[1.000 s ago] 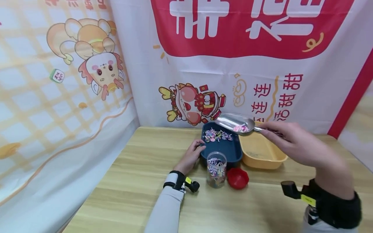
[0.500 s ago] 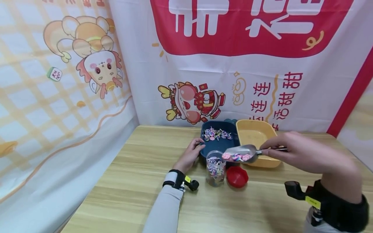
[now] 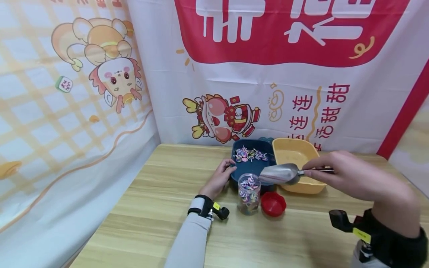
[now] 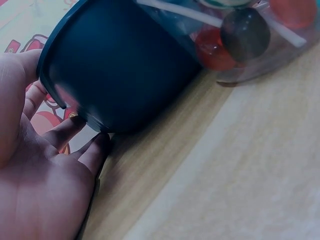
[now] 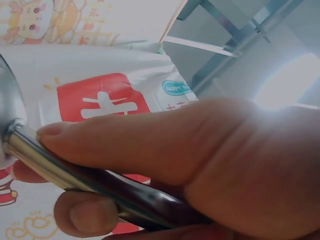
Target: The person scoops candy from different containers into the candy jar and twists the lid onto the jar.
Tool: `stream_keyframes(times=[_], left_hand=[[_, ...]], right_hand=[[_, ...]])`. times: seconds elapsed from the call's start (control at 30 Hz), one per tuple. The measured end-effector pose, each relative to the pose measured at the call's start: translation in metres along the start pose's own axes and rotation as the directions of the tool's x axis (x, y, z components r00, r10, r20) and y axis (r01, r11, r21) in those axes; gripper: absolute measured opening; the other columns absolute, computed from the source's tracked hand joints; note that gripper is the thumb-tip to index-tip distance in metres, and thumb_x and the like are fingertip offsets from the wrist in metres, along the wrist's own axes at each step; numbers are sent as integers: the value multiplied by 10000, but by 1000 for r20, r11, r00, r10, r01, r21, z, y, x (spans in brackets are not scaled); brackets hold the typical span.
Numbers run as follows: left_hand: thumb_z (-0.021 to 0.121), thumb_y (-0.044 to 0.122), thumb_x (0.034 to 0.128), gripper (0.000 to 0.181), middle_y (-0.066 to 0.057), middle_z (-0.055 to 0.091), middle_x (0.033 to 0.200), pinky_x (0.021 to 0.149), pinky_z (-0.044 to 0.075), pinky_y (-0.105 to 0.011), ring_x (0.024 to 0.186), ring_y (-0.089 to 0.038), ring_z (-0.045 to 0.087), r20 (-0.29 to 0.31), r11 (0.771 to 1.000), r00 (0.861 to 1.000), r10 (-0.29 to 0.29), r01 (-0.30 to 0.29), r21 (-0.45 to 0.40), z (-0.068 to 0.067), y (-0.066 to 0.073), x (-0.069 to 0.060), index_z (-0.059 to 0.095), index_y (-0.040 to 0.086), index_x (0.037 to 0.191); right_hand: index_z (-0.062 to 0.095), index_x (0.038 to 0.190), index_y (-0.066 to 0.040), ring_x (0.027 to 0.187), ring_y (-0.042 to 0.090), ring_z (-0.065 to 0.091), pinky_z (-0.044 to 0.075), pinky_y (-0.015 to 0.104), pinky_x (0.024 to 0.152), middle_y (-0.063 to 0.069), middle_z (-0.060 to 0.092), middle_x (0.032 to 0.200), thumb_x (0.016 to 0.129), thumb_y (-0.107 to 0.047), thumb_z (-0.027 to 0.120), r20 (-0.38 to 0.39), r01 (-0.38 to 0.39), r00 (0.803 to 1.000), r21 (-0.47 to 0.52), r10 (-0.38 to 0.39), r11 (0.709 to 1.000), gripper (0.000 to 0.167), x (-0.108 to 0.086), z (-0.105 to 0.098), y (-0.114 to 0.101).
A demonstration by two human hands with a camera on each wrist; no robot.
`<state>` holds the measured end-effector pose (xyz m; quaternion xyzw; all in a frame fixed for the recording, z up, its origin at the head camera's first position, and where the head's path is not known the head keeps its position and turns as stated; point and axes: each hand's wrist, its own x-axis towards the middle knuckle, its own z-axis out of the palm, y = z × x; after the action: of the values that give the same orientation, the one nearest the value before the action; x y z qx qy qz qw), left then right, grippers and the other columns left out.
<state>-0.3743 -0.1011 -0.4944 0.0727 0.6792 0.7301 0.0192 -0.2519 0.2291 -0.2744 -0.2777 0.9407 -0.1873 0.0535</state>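
Observation:
My right hand (image 3: 348, 173) grips the handle of a metal scoop (image 3: 279, 174); in the right wrist view the thumb lies along the handle (image 5: 145, 197) with fingers curled beneath. The scoop is tilted, its tip at the mouth of a clear jar (image 3: 248, 204) of small wrapped lollipops (image 3: 249, 186). No lollipops show in the scoop. My left hand (image 3: 218, 180) holds the left rim of a dark blue tub (image 3: 251, 173), thumb and fingers about its edge in the left wrist view. More lollipops (image 3: 249, 153) lie at the tub's far end.
A yellow tub (image 3: 306, 186) stands against the blue tub's right side. Beside the jar lies a red lid (image 3: 273, 204), hollow side up. The wooden table (image 3: 161, 208) ends at a printed cloth backdrop (image 3: 214, 82) behind and at the left.
The scoop came down from above the tubs to the jar and tipped. Its pink lollipops have left it, and the jar's pile stands higher. My left hand stayed on the blue tub.

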Motion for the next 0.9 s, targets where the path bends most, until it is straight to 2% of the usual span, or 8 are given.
stream_keyframes(times=[0.17,0.3,0.4,0.5,0.6,0.67,0.83,0.9], left_hand=[[554,198,1051,235,-121,466,1426,1077,395,-396,1270,-278,504,0,1000,1000,-6,6,-4,0,1,1,522,107,1265],[552,184,1051,274,-135,448,1455,1084,392,-400,1293,-290,490,1,1000,1000,-10,10,-7,0,3,0,505,65,1293],[551,184,1053,296,-138,435,1469,1095,384,-406,1310,-297,479,9,1000,1000,-22,22,-9,0,2,-1,496,58,1315],[557,197,1054,287,-131,441,1450,1089,389,-405,1298,-297,489,10,1000,1000,-20,20,-4,-2,2,0,503,74,1307],[559,207,1054,268,-118,441,1453,1110,377,-421,1319,-290,473,7,1000,1000,-18,18,1,-4,3,0,515,98,1294],[562,206,1052,269,-118,439,1463,1124,367,-433,1333,-287,457,4,1000,1000,-12,12,0,-5,4,1,517,92,1291],[554,207,1057,260,-124,439,1461,1109,377,-421,1323,-285,464,15,1000,1000,-19,19,0,-4,4,-1,513,100,1290],[547,209,1060,262,-127,443,1455,1096,385,-407,1311,-284,477,21,1000,999,-26,26,2,-3,4,-1,510,106,1297]], right_hand=[[741,1211,-115,864,170,568,506,315,652,-27,674,970,964,-292,707,-17,-16,1000,-3,16,1000,306,2,0,-1],[740,1198,-99,815,166,559,489,307,632,-20,659,924,972,-269,700,-48,-9,999,-28,7,1000,285,11,3,0],[753,1156,-84,774,167,542,467,318,630,-15,642,875,985,-230,682,-75,6,997,-50,-9,999,235,24,8,3],[762,1090,-56,728,171,521,449,332,636,-10,622,827,1006,-172,644,-75,23,997,-59,-27,998,185,45,18,7],[754,1026,-29,714,177,519,432,339,649,4,614,809,1017,-105,588,-58,39,997,-62,-43,997,183,70,32,10],[739,1039,-10,731,194,530,430,343,659,25,609,821,1017,-74,545,-21,20,1000,-56,-21,998,205,85,42,10],[703,1116,10,787,229,558,439,353,706,64,611,864,1005,-54,506,95,-78,992,-42,81,996,234,113,72,9],[693,1111,14,778,229,559,436,352,709,71,600,852,1005,-47,498,114,-107,988,-21,108,994,229,122,83,11]])
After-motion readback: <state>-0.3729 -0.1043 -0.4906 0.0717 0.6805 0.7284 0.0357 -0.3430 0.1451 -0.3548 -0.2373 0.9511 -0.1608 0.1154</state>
